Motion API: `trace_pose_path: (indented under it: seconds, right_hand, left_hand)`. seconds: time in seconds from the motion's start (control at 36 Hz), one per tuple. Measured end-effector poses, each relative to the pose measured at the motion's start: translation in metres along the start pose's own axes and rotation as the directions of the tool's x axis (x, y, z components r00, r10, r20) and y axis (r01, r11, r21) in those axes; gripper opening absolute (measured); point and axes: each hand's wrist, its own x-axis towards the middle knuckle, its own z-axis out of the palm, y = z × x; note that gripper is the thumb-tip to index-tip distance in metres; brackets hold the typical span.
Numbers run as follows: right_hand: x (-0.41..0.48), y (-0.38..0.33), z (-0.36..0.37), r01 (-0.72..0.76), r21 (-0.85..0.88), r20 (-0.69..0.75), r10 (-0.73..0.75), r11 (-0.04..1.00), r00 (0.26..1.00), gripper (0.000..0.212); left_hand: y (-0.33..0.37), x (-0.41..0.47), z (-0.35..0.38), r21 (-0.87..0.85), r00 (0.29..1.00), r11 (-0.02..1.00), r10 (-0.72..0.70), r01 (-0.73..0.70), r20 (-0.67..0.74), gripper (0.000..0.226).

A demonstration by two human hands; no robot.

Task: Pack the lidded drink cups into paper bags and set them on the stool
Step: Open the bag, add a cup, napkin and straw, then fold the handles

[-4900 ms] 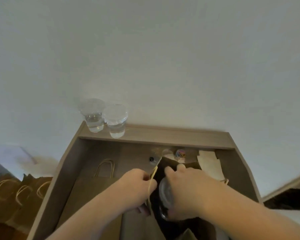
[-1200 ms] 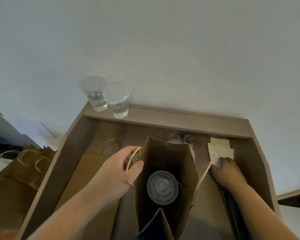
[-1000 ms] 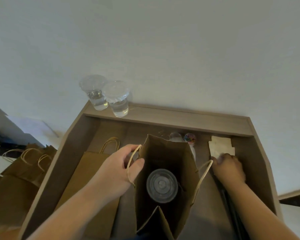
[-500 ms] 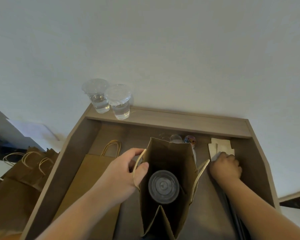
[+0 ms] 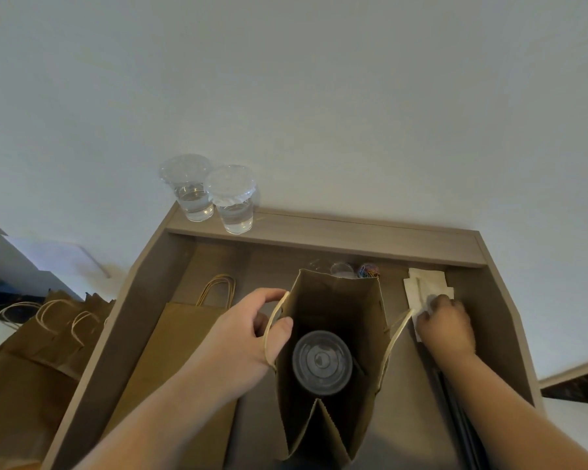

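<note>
An open brown paper bag [image 5: 336,296] stands upright on the desk, and a lidded clear cup [image 5: 322,361] sits inside it. My left hand [image 5: 248,334] holds the bag's left rim, thumb inside, with the left handle loop over it. My right hand [image 5: 447,325] rests with curled fingers on a stack of white napkins [image 5: 425,286] to the bag's right. Two more lidded cups of water, the left one [image 5: 189,191] and the right one [image 5: 233,200], stand on the desk's back ledge at the left.
A flat brown bag [image 5: 184,337] lies on the desk left of the upright one. Several packed brown bags [image 5: 48,330] stand lower at the far left. Small items, one of them a multicoloured ball [image 5: 368,270], sit behind the bag. The desk has raised side walls [image 5: 496,300].
Since 4.9 s ago the cup has been lowered into the bag and my right hand has left it for the napkins. In the last second both hands have barely shifted.
</note>
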Motion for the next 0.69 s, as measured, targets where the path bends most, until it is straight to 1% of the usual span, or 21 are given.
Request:
trace_pose_path:
  seconds: [0.11, 0.17, 0.22, 0.31, 0.33, 0.39, 0.44, 0.47, 0.53, 0.56, 0.58, 0.61, 0.64, 0.67, 0.69]
  right_hand:
    - [-0.015, 0.002, -0.005, -0.053, 0.155, -0.07, 0.065, 0.986, 0.995, 0.028]
    - [-0.029, -0.005, -0.015, -0.075, 0.253, -0.105, 0.105, 0.964, 0.989, 0.014]
    - [-0.05, -0.016, -0.034, -0.106, 0.418, -0.136, 0.177, 0.902, 0.975, 0.009]
    - [-0.092, -0.038, -0.079, -0.063, 0.608, -0.211, 0.237, 0.791, 0.948, 0.006]
    - [-0.108, -0.048, -0.098, -0.02, 0.643, -0.263, 0.245, 0.766, 0.933, 0.009]
    - [-0.141, -0.07, -0.141, 0.131, 0.707, -0.41, 0.251, 0.695, 0.877, 0.018]
    - [-0.174, -0.098, -0.18, 0.339, 0.745, -0.55, 0.24, 0.575, 0.8, 0.02]
    - [-0.191, -0.112, -0.195, 0.444, 0.736, -0.608, 0.21, 0.512, 0.766, 0.021]
    - [-0.22, -0.144, -0.216, 0.598, 0.68, -0.682, 0.065, 0.423, 0.729, 0.02]
    - [-0.231, -0.16, -0.222, 0.653, 0.634, -0.699, -0.053, 0.415, 0.713, 0.014]
    - [-0.237, -0.173, -0.225, 0.689, 0.579, -0.683, -0.203, 0.436, 0.702, 0.008]
    - [-0.24, -0.185, -0.224, 0.689, 0.532, -0.605, -0.349, 0.492, 0.716, 0.009]
    - [-0.24, -0.196, -0.22, 0.638, 0.5, -0.455, -0.45, 0.585, 0.769, 0.012]
    - [-0.237, -0.205, -0.214, 0.561, 0.446, -0.271, -0.492, 0.697, 0.827, 0.014]
    - [-0.233, -0.209, -0.206, 0.499, 0.344, -0.103, -0.497, 0.795, 0.862, 0.016]
  left_hand:
    - [0.0, -0.001, -0.001, -0.002, 1.0, 1.0, -0.004, 0.004, 0.009, 0.028]
    - [0.001, -0.001, -0.002, -0.005, 1.0, 1.0, -0.006, 0.006, 0.01, 0.026]
    - [0.001, 0.0, -0.004, -0.012, 1.0, 1.0, -0.009, 0.009, 0.013, 0.025]
    - [-0.001, 0.001, -0.005, -0.022, 1.0, 1.0, -0.015, 0.016, 0.022, 0.028]
    - [-0.001, 0.001, -0.005, -0.023, 1.0, 1.0, -0.017, 0.018, 0.024, 0.03]
    - [-0.003, 0.003, -0.006, -0.022, 0.999, 0.999, -0.022, 0.023, 0.034, 0.032]
    - [-0.004, 0.004, -0.008, -0.019, 0.998, 1.0, -0.023, 0.024, 0.065, 0.03]
    - [-0.004, 0.006, -0.009, -0.015, 0.996, 1.0, -0.022, 0.023, 0.082, 0.029]
    - [-0.004, 0.007, -0.009, -0.01, 0.995, 1.0, -0.009, 0.01, 0.097, 0.029]
    - [-0.003, 0.008, -0.009, -0.01, 0.995, 1.0, 0.0, 0.001, 0.097, 0.031]
    - [-0.002, 0.008, -0.008, -0.01, 0.995, 1.0, 0.007, -0.006, 0.099, 0.034]
    - [-0.001, 0.008, -0.008, -0.009, 0.995, 1.0, 0.013, -0.012, 0.101, 0.041]
    - [-0.001, 0.008, -0.008, 0.0, 0.995, 1.0, 0.014, -0.014, 0.103, 0.047]
    - [0.0, 0.008, -0.008, 0.014, 0.995, 1.0, 0.013, -0.014, 0.102, 0.05]
    - [-0.001, 0.008, -0.009, 0.028, 0.994, 0.999, 0.012, -0.015, 0.105, 0.05]
